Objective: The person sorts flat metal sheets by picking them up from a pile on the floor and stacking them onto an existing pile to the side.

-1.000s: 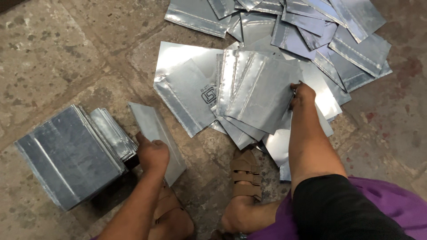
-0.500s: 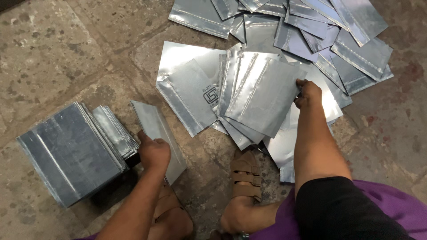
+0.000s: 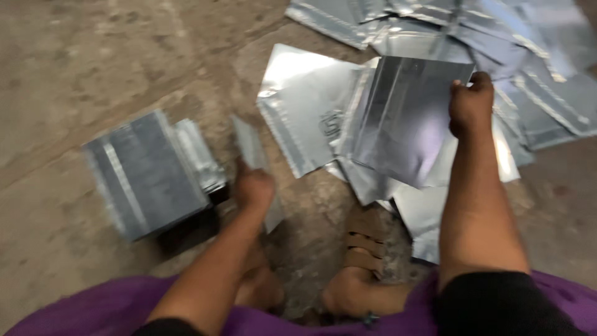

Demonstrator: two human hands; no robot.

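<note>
Head view, looking down at a stone floor (image 3: 93, 56); picture blurred by motion.

A neat stack of silver pouches (image 3: 146, 174) is seen on the floor and is taken as the landmark. A second, narrower pile (image 3: 198, 154) lies touching its right edge.

The left hand (image 3: 252, 186) is found just right of the stack, closed around the lower part of a single silver pouch (image 3: 249, 142), which is held on edge and tilted. How tightly the fingers are wrapped cannot be told through the blur.

The right hand (image 3: 471, 104) is placed well to the right of the stack and farther from the person. It is pinched shut on the right edge of a flat silver pouch (image 3: 404, 118), which is lifted above others. Thumb and fingers are curled over that edge.

Under and around the lifted pouch, a loose heap of pouches (image 3: 522, 68) is spread over the floor, far right of the stack. One large pouch (image 3: 298, 106) lies flat between the stack and the lifted pouch, with a dark printed mark near its right side.

A sandalled foot (image 3: 364, 239) is seen below the heap, right of the stack and nearer the person. Purple cloth (image 3: 81, 311) and a black sleeve (image 3: 497, 305) are noted along the bottom edge.
</note>
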